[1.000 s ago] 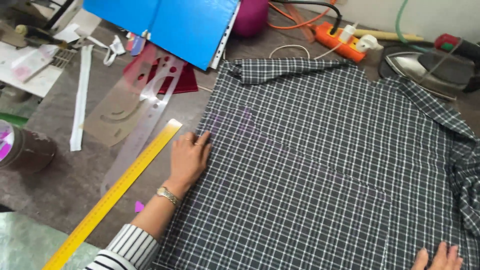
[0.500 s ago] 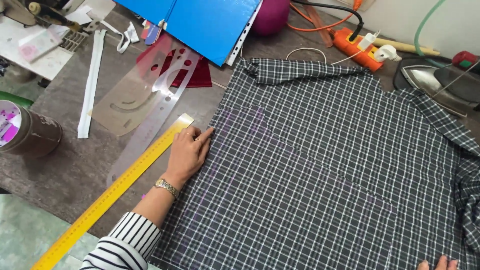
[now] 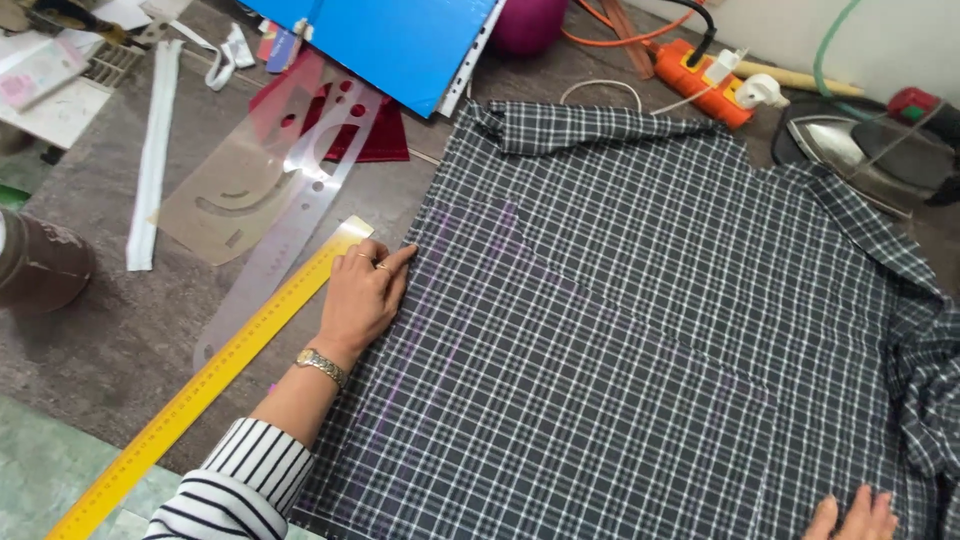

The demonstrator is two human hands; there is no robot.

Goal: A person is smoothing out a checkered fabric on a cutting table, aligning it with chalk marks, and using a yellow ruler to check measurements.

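A dark checked fabric (image 3: 640, 330) with white lines and faint purple chalk marks lies spread over the table. My left hand (image 3: 362, 297) rests flat on its left edge, fingers together and pointing up-right, a watch on the wrist and a striped sleeve behind. Only the fingertips of my right hand (image 3: 855, 515) show at the bottom edge, pressing on the fabric's lower right. Neither hand holds anything.
A long yellow ruler (image 3: 200, 385) lies diagonally left of the fabric, beside a clear curved template (image 3: 265, 195). A blue folder (image 3: 400, 40), orange power strip (image 3: 700, 80), iron (image 3: 865, 150), white zipper strip (image 3: 150, 160) and brown tape roll (image 3: 40, 265) surround the work.
The view shifted left and down across the fabric. My left hand stays on the fabric's left edge; my right hand has slid almost out of view at the bottom.
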